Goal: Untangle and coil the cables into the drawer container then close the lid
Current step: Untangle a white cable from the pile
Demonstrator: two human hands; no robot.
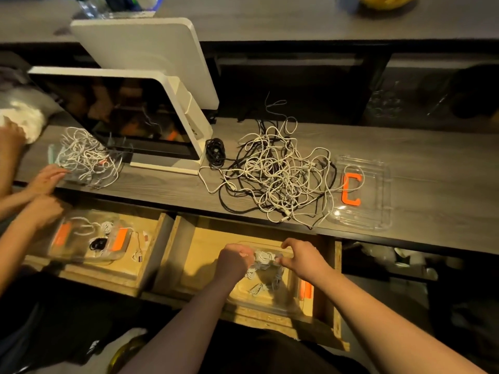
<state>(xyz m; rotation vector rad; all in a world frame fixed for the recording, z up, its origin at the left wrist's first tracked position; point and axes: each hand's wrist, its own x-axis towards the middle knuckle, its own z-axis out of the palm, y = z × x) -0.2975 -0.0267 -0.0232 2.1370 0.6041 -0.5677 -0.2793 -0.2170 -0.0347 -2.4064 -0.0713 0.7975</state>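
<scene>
At nine o'clock, a second person's hands point(44, 182) work at a clear tub of white cords point(83, 157) on the grey counter point(418, 157); their arms are cut off by the frame edge and the grip is too blurred to read. Below them, at about eight o'clock, an open wooden drawer holds another clear container point(89, 238) with orange labels, its contents smeared by motion.

A white tablet stand point(151, 103) rises at eleven o'clock, its dark screen reflecting indistinct shapes. Just beside its base lies a small coiled black cable point(215, 152).

At the centre, a tangled heap of white and black cables point(278, 174) sprawls across the counter; single strands cannot be followed through the knot. Its edge overlaps the clear lid point(361, 193) at three o'clock, which lies flat and bears an orange letter C.

At six o'clock, inside the open drawer point(205, 255), the wearer's left hand point(233, 261) is curled closed and the right hand point(302, 259) pinches, both gripping a coiled white cable point(264, 257) held over the clear drawer container point(259, 300). Other coils in the container are hard to make out through the plastic and the shadow.
</scene>
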